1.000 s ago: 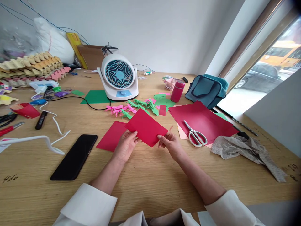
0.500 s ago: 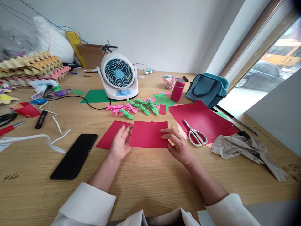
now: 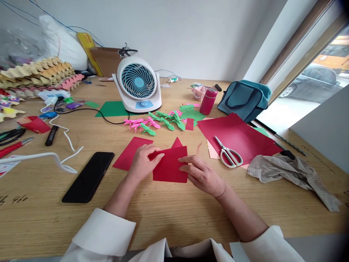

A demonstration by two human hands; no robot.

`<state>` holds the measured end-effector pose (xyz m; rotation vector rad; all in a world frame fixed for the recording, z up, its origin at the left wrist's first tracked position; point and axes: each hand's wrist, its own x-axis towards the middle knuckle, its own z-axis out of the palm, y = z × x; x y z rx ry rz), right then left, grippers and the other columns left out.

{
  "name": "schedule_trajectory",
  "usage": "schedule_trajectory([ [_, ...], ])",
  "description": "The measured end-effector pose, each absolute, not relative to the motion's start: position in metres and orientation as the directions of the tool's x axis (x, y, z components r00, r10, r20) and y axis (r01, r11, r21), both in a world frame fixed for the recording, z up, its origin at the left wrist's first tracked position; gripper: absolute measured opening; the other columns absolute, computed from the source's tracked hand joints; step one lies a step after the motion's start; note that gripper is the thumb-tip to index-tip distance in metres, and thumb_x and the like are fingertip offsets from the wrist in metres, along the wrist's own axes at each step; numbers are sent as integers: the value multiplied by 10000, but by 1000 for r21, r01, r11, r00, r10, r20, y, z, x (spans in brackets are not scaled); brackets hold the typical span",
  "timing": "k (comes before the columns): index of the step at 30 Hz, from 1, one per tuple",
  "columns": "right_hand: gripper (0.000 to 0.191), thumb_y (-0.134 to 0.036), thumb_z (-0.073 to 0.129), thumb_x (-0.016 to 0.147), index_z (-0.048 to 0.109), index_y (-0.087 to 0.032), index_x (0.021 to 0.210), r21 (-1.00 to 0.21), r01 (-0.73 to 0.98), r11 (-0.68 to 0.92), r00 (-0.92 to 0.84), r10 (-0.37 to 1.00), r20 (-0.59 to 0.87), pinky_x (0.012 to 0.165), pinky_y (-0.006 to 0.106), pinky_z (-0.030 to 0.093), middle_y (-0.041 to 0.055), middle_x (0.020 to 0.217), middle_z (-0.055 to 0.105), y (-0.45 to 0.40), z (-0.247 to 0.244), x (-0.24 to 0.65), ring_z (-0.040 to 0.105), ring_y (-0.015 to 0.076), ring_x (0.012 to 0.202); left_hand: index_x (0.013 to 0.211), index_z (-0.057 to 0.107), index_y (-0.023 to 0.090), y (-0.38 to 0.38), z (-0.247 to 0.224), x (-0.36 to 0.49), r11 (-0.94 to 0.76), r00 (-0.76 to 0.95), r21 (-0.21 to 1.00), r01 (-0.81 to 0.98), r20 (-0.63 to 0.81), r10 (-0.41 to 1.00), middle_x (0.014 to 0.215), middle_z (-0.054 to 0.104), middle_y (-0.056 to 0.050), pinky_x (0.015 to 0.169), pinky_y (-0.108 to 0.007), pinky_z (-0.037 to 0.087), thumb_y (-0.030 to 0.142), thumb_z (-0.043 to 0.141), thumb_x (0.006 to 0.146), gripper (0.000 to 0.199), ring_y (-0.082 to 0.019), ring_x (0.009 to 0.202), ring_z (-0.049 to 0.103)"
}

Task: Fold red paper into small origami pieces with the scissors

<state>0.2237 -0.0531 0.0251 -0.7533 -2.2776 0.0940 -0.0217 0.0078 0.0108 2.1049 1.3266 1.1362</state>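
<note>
Between my hands is a red sheet of paper [image 3: 170,165], held just above the table. My left hand [image 3: 143,160] pinches its upper left corner, thumb in front. At the right edge, my right hand [image 3: 203,174] grips the sheet, two fingers on its face and the thumb hidden behind. Another red sheet [image 3: 131,153] lies on the table, partly behind my left hand. The pointed tip of a red paper piece [image 3: 177,142] shows behind the held sheet. White-handled scissors [image 3: 229,153] rest on a stack of red sheets [image 3: 240,134] to the right.
A black phone [image 3: 88,177] lies at left. Green and pink folded paper shapes [image 3: 163,122] sit in front of a white fan [image 3: 138,85]. A red bottle [image 3: 208,101], a teal bag [image 3: 244,100] and a crumpled cloth [image 3: 278,169] are on the right, cables [image 3: 64,134] at far left.
My left hand has moved from the sheet's left edge to its upper left corner, thumb now in front. The held sheet has tilted and come slightly nearer to me.
</note>
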Motion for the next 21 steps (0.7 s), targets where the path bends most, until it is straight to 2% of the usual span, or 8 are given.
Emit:
schedule_trajectory([
  [3,231,-106,436,956,601,-215,1075,-250,489,836,-599,530,601,888,352,560,125,1141,645,-54,26,222,635,208,1047,807,673,225,9,11,-21,-553,314,509,659,482,818,874,700,-46,849,-382,433,317,660,817,94,-237,877,597],
  [7,214,-96,442,955,600,-183,1070,-222,485,846,-615,510,601,895,351,555,140,1132,648,-54,26,221,626,218,1064,878,633,224,6,9,-17,-605,381,445,661,495,781,872,708,-28,929,-401,411,252,591,867,51,-217,854,618],
  [9,223,-98,431,959,595,-183,1083,-233,478,847,-621,514,592,887,349,556,137,1120,649,-54,26,221,627,212,1050,918,613,227,4,9,-15,-611,395,463,641,483,781,875,700,-17,944,-383,417,208,549,885,74,-201,852,624],
  [12,256,-95,415,957,589,-194,1116,-285,468,836,-617,540,572,873,348,558,130,1126,632,-52,26,223,626,203,1037,1043,566,231,-1,10,-13,-592,398,543,595,442,804,971,681,-23,886,-317,457,164,492,903,172,-183,923,631],
  [15,258,-87,470,926,602,-202,1115,-367,471,802,-582,595,554,882,368,550,143,1233,561,-48,24,229,607,209,1056,1068,520,229,-3,11,-13,-586,414,597,547,415,810,1028,657,-25,863,-275,466,119,442,901,215,-164,962,629],
  [21,174,-141,584,897,633,-217,1046,-583,381,718,-477,692,542,994,447,498,139,1492,334,-34,16,242,557,243,1191,1046,523,222,-4,13,-11,-603,438,616,506,418,795,1011,643,-17,859,-262,450,39,410,847,292,-154,957,618],
])
